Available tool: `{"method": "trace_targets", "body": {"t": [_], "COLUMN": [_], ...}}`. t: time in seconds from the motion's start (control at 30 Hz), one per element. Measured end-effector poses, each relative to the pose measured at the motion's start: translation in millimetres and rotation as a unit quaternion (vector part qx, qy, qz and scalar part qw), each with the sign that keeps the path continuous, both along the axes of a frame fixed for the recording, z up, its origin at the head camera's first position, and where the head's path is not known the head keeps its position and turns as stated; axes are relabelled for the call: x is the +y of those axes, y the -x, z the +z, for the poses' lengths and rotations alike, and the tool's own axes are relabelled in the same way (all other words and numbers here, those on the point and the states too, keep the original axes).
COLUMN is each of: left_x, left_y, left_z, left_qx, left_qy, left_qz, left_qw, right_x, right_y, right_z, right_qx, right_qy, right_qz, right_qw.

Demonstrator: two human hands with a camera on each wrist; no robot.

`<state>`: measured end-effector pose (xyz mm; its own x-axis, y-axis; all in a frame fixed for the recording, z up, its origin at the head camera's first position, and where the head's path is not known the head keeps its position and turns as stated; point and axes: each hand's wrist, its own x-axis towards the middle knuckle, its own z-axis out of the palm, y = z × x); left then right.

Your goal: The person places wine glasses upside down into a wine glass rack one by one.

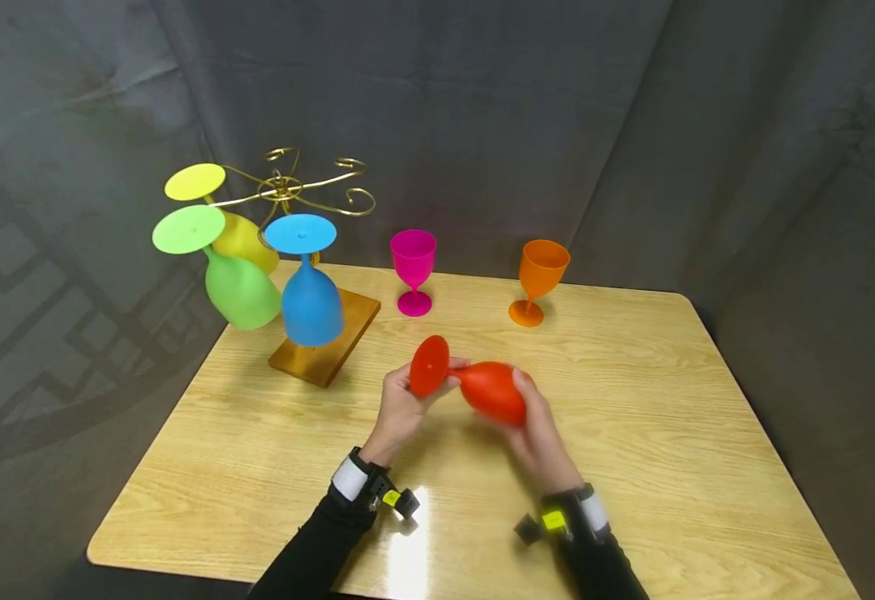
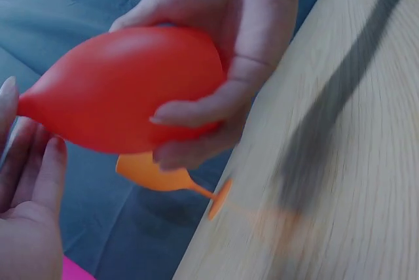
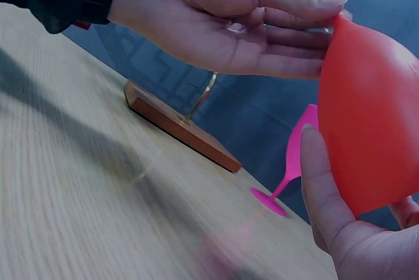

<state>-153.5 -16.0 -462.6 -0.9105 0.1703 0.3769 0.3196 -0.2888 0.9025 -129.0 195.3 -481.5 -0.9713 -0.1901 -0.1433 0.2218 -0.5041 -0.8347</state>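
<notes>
A red goblet (image 1: 492,392) is held in the air above the table, tilted nearly sideways, its base toward the left and its bowl toward the right. The left hand (image 1: 402,408) pinches its stem between thumb and fingers, close to the base, as the right wrist view also shows (image 3: 229,21). Around the bowl (image 2: 131,87) the right hand (image 1: 538,433) curls its thumb and fingers, covering the rim end. In the left wrist view the right hand (image 2: 242,51) grips that bowl from its far end.
A gold wire rack (image 1: 282,190) on a wooden base (image 1: 325,358) stands at the left, with upside-down yellow (image 1: 246,242), green (image 1: 238,292) and blue (image 1: 312,304) goblets hanging. Upright at the table's back are a pink goblet (image 1: 413,258) and an orange goblet (image 1: 542,268).
</notes>
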Motion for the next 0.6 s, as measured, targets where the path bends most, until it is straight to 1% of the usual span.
{"method": "trace_targets", "body": {"t": [0.07,0.1,0.2,0.3,0.4,0.47,0.6], "left_x": [1.0,1.3,1.6,0.6,-0.9,-2.8,-7.1], "left_y": [-0.7,-1.0,-1.1,0.3,2.7,4.2,6.7], "left_z": [0.7,1.4,3.9,7.0,10.1,11.7,15.1], "left_qx": [-0.007,-0.011,-0.020,-0.018,-0.009,-0.003,0.000], "left_qy": [-0.008,-0.012,-0.025,-0.038,-0.047,-0.047,-0.038], "left_qz": [0.008,0.012,0.029,0.041,0.043,0.043,0.049], "left_qw": [0.9999,0.9998,0.9991,0.9983,0.9979,0.9979,0.9981], "right_x": [-1.6,-2.8,-5.1,-6.8,-7.1,-6.5,-2.1], "right_y": [0.4,1.0,1.6,1.5,1.3,1.3,0.9], "right_z": [-0.8,-0.9,0.5,2.5,4.7,6.1,9.4], "right_qx": [-0.003,-0.013,-0.014,-0.002,0.012,0.022,0.048], "right_qy": [0.012,0.028,0.025,-0.001,-0.040,-0.061,-0.094], "right_qz": [0.005,0.004,0.007,0.010,0.009,0.010,0.032], "right_qw": [0.9999,0.9995,0.9996,0.9999,0.9991,0.9978,0.9939]}}
